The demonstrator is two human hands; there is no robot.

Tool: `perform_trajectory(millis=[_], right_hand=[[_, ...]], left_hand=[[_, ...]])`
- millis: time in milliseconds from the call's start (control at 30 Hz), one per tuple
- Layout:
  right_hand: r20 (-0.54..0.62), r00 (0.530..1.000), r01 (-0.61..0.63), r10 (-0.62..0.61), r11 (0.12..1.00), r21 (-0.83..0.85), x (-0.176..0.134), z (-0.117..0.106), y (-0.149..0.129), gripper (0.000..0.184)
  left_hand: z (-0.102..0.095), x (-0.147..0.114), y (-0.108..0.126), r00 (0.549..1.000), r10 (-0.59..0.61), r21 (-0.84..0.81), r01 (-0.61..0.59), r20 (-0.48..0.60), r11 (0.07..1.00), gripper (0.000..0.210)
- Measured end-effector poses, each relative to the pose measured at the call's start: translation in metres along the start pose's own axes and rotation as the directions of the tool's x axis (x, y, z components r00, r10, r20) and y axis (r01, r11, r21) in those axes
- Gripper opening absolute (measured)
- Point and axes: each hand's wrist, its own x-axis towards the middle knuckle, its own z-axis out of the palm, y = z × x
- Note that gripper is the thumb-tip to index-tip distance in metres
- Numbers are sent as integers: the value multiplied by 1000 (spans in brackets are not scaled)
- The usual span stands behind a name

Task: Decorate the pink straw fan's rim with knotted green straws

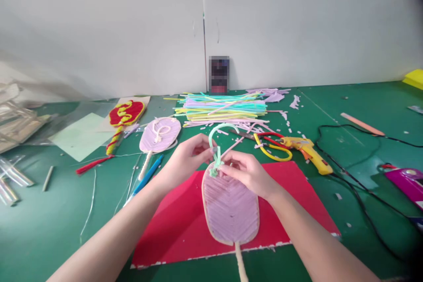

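Observation:
A lilac hand fan with a pale rim lies on a red board, its pale handle pointing toward me. Over the fan's far edge, a mint-green pipe cleaner curls upward in a loop, and its lower part forms a small bunched shape on the fan. My left hand pinches this pipe cleaner from the left. My right hand has its fingertips closed at the bunched green part, close to the fan's surface.
Behind the hands lies a heap of pastel pipe cleaners. Scissors and a yellow glue gun with a black cord are on the right. A second lilac fan, a red-and-yellow fan and a blue pen lie left.

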Motion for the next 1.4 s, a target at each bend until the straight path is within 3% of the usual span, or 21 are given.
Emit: perform_trajectory(millis=[167,367,767,833,867,900,933,967,1000,1033,1067,1133,1167,1233,1400], right_hand=[[-128,992,-4,19,993,114,3,1,6,15],[-191,981,2,21,993,121,6,1,10,23],[-228,974,27,-4,995,101,6,-2,6,20],[-233,973,19,6,994,104,6,-3,5,21],[-234,972,16,10,994,108,6,-3,5,22],[-235,972,13,14,994,111,7,-4,5,22],[-236,971,6,20,994,108,7,-4,5,22],[-237,971,-5,29,995,101,7,-5,6,23],[-237,971,-18,39,996,91,8,-5,7,23],[-237,970,-32,50,996,79,8,-5,8,24],[-235,970,-45,59,997,66,8,-5,9,24],[-233,970,-54,62,998,42,8,-4,9,25],[-231,971,-52,58,998,32,7,-3,9,24],[-223,974,-45,48,999,20,7,-2,8,24],[-160,987,-26,31,999,29,7,0,8,22]], left_hand=[[2,4,-2,985,-80,-151,57,-155,987,20],[5,5,-6,978,-140,-267,95,-154,959,23],[10,5,-8,989,-132,-184,118,-64,976,23],[10,6,-12,982,-88,-77,76,-167,994,25],[9,5,-13,958,-29,19,35,-285,999,26],[9,4,-13,905,73,147,-12,-419,989,29],[7,3,-12,820,215,308,-50,-531,950,32],[6,0,-10,722,386,481,-83,-575,873,35],[5,-2,-8,653,551,645,-123,-520,755,37],[3,-5,-5,619,684,776,-184,-385,603,33],[2,-8,-1,616,763,855,-270,-199,442,27],[2,-11,4,671,730,872,-427,129,239,19],[2,-12,5,687,693,859,-473,218,198,18],[2,-12,6,713,639,839,-510,289,189,22],[1,-11,1,744,614,831,-499,264,247,26]])
